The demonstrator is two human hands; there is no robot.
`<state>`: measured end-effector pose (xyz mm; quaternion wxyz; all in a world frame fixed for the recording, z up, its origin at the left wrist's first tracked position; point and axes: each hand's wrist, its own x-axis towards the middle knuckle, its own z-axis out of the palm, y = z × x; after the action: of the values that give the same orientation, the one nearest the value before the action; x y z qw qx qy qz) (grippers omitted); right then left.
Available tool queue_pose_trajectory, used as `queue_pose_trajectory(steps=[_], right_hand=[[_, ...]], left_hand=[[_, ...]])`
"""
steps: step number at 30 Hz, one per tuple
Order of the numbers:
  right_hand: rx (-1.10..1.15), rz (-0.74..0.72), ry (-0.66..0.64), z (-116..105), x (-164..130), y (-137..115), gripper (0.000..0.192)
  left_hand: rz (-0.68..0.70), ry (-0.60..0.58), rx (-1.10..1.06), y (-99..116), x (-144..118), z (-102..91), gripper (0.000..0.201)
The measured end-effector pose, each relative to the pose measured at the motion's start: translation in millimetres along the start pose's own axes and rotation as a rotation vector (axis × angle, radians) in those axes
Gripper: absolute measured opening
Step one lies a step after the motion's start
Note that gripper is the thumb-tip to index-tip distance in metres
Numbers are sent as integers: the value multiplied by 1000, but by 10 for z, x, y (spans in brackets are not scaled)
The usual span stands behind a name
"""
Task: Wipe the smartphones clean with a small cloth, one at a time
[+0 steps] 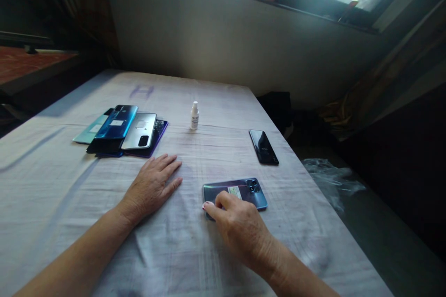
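A person's bare hands rest on a table [52,195] draped in a pale, creased cloth, seen from the head camera. At far left, a cluster of phones [121,131] lies overlapped back side up: a pale green one at the edge, a glossy blue one with a white sticker on top, a silver one with a dark camera block, and a purple one beneath, its edge showing at the right. Just in front of the cluster, the left hand [151,188] lies flat, palm down on the cloth, its grip spread and holding nothing. Behind it, toward the middle of the table, a small white dropper bottle [194,116] stands upright, well apart from everything else. Right of centre, the right hand [240,225] reaches onto a phone [244,190] lying face down near the table's front half; its fingertips touch the phone's left end, the fingers curled loosely and not closed around it. That phone has an iridescent back shifting from grey-violet to blue, a small pale sticker near its middle and a two-lens camera block at its right end. Farther right and back, a black phone [264,147] lies alone near the table edge, glossy and angled.
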<state>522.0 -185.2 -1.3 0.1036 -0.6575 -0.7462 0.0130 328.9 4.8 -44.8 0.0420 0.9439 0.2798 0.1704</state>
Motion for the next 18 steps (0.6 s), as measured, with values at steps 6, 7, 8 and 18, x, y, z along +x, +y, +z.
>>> queue_pose_trajectory(steps=[6,7,8,18], right_hand=[[-1,-71,99,31,-87,-33,20],[2,-81,113,33,-104,-33,20],[8,-89,127,34,-124,-30,20],[31,-105,184,12,-355,147,25]], left_hand=[[-2,-8,-4,9,7,-26,55],[-2,-8,-6,11,7,-27,55],[-4,-7,-8,13,6,-26,55],[-15,5,-18,27,-1,0,57]])
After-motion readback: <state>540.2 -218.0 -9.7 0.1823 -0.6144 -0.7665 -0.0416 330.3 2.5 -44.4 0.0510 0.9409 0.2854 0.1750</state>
